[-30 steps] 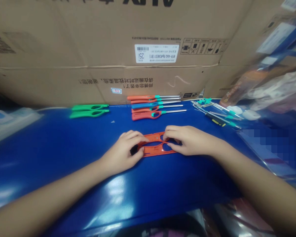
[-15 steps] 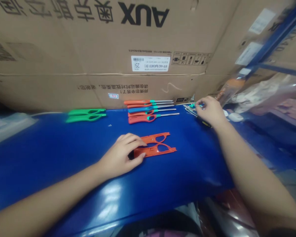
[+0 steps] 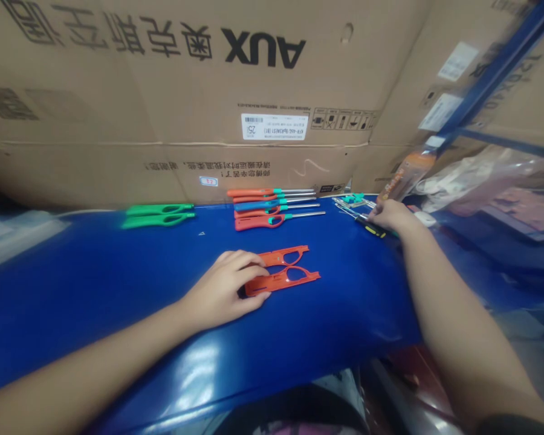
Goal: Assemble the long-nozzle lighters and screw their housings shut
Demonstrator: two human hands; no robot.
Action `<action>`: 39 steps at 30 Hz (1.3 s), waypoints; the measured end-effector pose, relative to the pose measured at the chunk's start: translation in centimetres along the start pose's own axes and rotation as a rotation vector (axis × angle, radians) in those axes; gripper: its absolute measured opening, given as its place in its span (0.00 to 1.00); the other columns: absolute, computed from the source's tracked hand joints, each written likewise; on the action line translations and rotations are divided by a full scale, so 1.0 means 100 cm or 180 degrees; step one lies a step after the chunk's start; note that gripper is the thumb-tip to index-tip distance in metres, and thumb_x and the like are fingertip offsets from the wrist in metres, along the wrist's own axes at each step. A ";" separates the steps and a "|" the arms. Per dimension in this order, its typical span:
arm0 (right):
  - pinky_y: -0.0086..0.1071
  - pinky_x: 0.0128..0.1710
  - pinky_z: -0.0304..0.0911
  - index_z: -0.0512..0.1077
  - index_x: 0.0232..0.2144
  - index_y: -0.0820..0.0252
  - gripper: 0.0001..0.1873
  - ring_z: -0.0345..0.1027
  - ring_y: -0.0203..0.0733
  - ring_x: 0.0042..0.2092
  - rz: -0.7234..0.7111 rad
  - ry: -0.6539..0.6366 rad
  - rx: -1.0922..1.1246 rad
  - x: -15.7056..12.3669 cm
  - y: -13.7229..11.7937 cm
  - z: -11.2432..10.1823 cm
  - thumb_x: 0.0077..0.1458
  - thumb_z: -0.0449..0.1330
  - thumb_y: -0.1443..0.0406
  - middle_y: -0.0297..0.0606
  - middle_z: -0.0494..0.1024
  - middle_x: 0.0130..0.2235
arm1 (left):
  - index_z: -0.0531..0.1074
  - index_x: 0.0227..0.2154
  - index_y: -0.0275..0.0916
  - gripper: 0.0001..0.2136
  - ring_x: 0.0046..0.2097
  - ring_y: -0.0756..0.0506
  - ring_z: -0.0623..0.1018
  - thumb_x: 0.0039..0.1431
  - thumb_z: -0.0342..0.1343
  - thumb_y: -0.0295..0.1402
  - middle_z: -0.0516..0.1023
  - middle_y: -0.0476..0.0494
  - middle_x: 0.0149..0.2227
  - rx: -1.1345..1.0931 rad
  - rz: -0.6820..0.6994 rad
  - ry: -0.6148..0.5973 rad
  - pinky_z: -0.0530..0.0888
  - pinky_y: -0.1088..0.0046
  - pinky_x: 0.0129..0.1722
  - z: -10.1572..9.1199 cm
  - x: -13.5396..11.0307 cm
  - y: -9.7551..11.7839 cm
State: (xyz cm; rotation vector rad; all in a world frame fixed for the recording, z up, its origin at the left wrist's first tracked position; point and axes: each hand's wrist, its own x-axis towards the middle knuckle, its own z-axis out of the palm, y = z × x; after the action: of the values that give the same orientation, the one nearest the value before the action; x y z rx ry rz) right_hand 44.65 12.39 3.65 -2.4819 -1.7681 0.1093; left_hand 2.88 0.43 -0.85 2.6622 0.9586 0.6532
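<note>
1. Left of the lighter row (image 3: 256,206), we find two green handles (image 3: 158,216) lying on the blue table (image 3: 353,290).
2. In front of the lighter row's left end, our left hand (image 3: 229,284) has its grip clamped over the left ends of two orange shell halves (image 3: 278,280).
3. These halves lie just in front of the lighter row.
4. Right of the lighter row are teal-and-metal parts (image 3: 356,198) and a black-and-yellow tool (image 3: 370,228).
5. Farther right of the lighter row, our right hand (image 3: 392,216) is at those parts; we cannot tell whether its grip holds anything.

Head view; from fairly close above, forward and down over the blue table (image 3: 335,320)
</note>
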 end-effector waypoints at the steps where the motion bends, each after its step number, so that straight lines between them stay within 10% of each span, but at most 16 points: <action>1: 0.35 0.35 0.64 0.73 0.21 0.59 0.09 0.73 0.45 0.33 0.0004 -0.0042 -0.0024 0.001 0.000 0.000 0.50 0.67 0.68 0.40 0.77 0.27 | 0.75 0.47 0.43 0.10 0.52 0.40 0.76 0.64 0.59 0.38 0.78 0.43 0.50 -0.0011 -0.0016 0.0001 0.68 0.59 0.54 0.000 0.000 0.000; 23: 0.40 0.40 0.63 0.67 0.40 0.57 0.05 0.72 0.53 0.43 -0.1490 0.1145 0.1020 -0.051 -0.050 -0.008 0.61 0.52 0.65 0.48 0.78 0.41 | 0.78 0.40 0.43 0.06 0.41 0.43 0.81 0.64 0.57 0.34 0.80 0.43 0.41 -0.0005 -0.0394 -0.0687 0.77 0.68 0.42 -0.053 -0.006 0.012; 39: 0.31 0.36 0.61 0.67 0.41 0.56 0.05 0.69 0.39 0.37 -0.3437 -0.0213 0.1099 -0.110 -0.102 0.033 0.66 0.55 0.62 0.37 0.76 0.40 | 0.74 0.50 0.41 0.11 0.51 0.43 0.77 0.69 0.54 0.36 0.78 0.41 0.49 -0.0114 -0.0374 -0.0214 0.75 0.65 0.52 -0.018 -0.015 -0.005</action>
State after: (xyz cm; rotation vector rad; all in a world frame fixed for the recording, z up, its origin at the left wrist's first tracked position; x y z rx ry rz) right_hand 31.13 5.44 1.58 -1.0802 -2.5538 0.3605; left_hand 0.74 -0.02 0.02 2.5566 1.0647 0.5463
